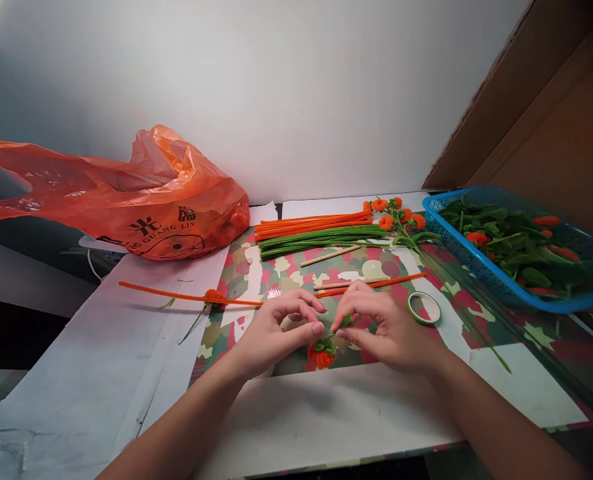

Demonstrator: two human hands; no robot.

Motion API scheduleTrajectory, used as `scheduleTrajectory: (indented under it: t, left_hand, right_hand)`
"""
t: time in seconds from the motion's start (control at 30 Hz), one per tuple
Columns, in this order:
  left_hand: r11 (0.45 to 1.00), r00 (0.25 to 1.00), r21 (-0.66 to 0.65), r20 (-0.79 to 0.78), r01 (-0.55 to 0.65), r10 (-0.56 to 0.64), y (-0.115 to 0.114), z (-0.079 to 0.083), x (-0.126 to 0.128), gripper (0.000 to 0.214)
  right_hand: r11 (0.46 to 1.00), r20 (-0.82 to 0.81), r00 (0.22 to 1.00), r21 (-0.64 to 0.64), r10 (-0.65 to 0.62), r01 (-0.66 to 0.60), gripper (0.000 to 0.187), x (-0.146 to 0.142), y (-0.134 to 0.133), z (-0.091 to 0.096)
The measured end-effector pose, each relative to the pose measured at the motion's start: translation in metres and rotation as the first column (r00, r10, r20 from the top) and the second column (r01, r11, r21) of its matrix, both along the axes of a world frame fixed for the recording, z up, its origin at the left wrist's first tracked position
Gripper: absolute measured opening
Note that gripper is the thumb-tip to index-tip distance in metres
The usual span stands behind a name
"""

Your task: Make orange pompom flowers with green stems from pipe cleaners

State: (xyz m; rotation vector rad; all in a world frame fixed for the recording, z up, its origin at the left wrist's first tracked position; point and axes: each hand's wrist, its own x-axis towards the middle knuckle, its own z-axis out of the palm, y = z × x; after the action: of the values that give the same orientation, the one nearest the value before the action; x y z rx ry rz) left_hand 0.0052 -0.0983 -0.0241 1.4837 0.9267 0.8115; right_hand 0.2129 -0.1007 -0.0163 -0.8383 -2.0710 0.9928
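Observation:
My right hand (379,323) pinches the green stem of a small orange pipe-cleaner flower (322,359). The flower hangs head-down, with green curled loops round its base. Beside it my left hand (279,330) is half curled, its thumb and forefinger tips apart, the thumb close to the green part; contact is hard to make out. A bit of green sticks out past my right fingers. Behind my hands lies a long orange pipe cleaner (191,295), and at its left another orange flower on a green stem (215,298).
Orange pipe cleaners (311,225) and green pipe cleaners (321,240) lie at the back, near wooden sticks (330,256) and finished orange flowers (387,222). A tape roll (423,308) sits right. A blue basket (433,213) holds greenery; an orange plastic bag (176,213) stands left.

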Motion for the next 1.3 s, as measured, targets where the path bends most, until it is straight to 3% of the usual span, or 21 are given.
scheduleTrajectory:
  t: [0.13,0.27,0.37,0.5,0.63,0.77,0.97,1.03,1.17,1.3]
  left_hand:
    - [0.988,0.982,0.151,-0.188,0.029,0.000,-0.007,0.005,-0.002,0.012]
    - [0.983,0.976,0.167,-0.212,0.083,-0.047,-0.012,0.010,0.001,0.012]
    - [0.996,0.985,0.071,-0.166,0.061,-0.048,-0.014,0.009,0.005,0.015]
    - [0.995,0.985,-0.076,-0.163,-0.061,0.048,-0.015,0.005,0.007,0.019]
    - [0.984,0.994,-0.168,-0.077,0.064,-0.078,-0.009,0.006,0.003,0.019]
    - [0.902,0.961,-0.331,0.091,0.277,-0.261,-0.002,0.007,-0.005,0.013]
    - [0.763,0.896,-0.471,0.237,0.444,-0.375,-0.001,0.002,-0.010,0.018]
    - [0.791,0.912,-0.453,0.182,0.410,-0.368,-0.002,0.001,-0.007,0.021]
    - [0.972,0.987,-0.182,-0.045,0.145,-0.155,-0.004,0.003,0.001,0.022]
    - [0.997,0.989,0.072,-0.148,0.012,-0.001,-0.004,0.003,0.006,0.012]
  right_hand:
    - [1.000,0.015,1.000,-0.002,-0.019,0.019,0.012,-0.001,0.001,-0.001]
    - [0.999,0.037,0.999,-0.017,-0.040,0.040,0.009,-0.004,-0.001,-0.001]
    - [0.995,0.041,0.995,-0.025,-0.091,0.092,0.009,-0.009,-0.003,-0.003]
    - [0.979,0.077,0.980,-0.076,-0.182,0.188,0.011,-0.015,-0.004,-0.005]
    - [0.990,0.127,0.988,-0.099,-0.083,0.096,0.011,-0.011,-0.003,-0.003]
    - [0.991,0.085,0.995,-0.125,0.053,-0.042,0.013,-0.006,-0.004,0.000]
    - [0.979,-0.032,0.996,-0.185,0.084,-0.088,0.013,-0.010,-0.008,0.002]
    - [0.974,-0.005,0.999,-0.223,0.043,-0.043,0.015,-0.012,-0.008,0.001]
    - [0.962,0.063,0.992,-0.246,-0.110,0.122,0.014,-0.015,-0.007,-0.001]
    - [0.958,0.054,0.979,-0.202,-0.195,0.202,0.013,-0.018,-0.008,-0.006]
